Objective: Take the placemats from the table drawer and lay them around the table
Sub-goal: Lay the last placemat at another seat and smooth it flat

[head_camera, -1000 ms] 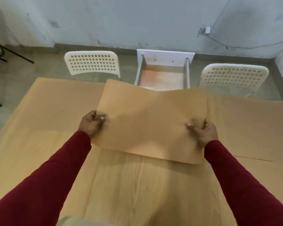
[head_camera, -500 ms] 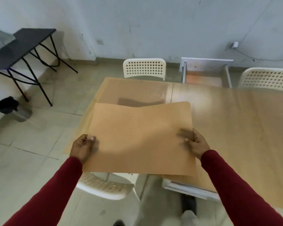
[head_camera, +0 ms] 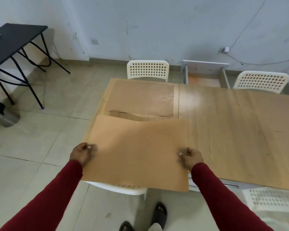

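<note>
I hold a tan placemat [head_camera: 137, 152] by its two short sides, just above the near left corner of the wooden table [head_camera: 232, 130]. My left hand [head_camera: 81, 154] grips its left edge and my right hand [head_camera: 191, 157] grips its right edge. The mat's near part hangs over the table's edge and a white chair. Another placemat [head_camera: 140, 97] lies flat at the far left corner of the table. The open table drawer [head_camera: 205, 75] sticks out on the far side, between two chairs.
White perforated chairs stand at the far left [head_camera: 148, 70], far right [head_camera: 262, 81], near left under the mat [head_camera: 123, 189] and near right [head_camera: 270, 200]. A black folding table [head_camera: 15, 40] stands by the left wall. Tiled floor lies to the left.
I have carried the placemat from the table's middle to its near left corner. It now hangs lower and nearer the tabletop, and the camera has turned slightly.
</note>
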